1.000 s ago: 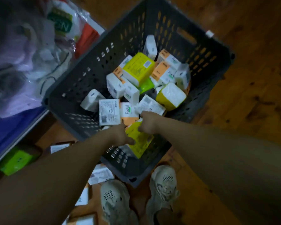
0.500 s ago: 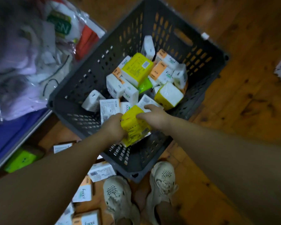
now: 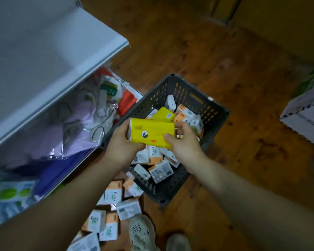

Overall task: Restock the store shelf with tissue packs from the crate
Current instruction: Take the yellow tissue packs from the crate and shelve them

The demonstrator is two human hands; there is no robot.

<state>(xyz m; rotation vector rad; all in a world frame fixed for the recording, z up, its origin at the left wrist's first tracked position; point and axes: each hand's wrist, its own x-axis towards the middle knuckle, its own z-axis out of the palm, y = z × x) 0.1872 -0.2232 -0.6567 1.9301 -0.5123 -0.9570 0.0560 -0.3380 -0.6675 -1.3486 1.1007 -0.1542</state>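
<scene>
The grey shelf (image 3: 43, 57) stands on the left, and no tissue packs show on its top board, so most of the restocking looks undone. To its right, the dark crate (image 3: 217, 124) holds many tissue packs (image 3: 160, 171), and loose packs (image 3: 114, 194) lie on the near floor. Above the crate, the left hand (image 3: 121, 145) and right hand (image 3: 183, 144) each grip an end of one yellow pack (image 3: 151, 132).

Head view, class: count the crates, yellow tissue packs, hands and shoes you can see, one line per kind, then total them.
Crate: 1
Yellow tissue packs: 2, held pack, pack in crate
Hands: 2, left hand, right hand
Shoes: 2, left shoe, right shoe
Total: 7
</scene>
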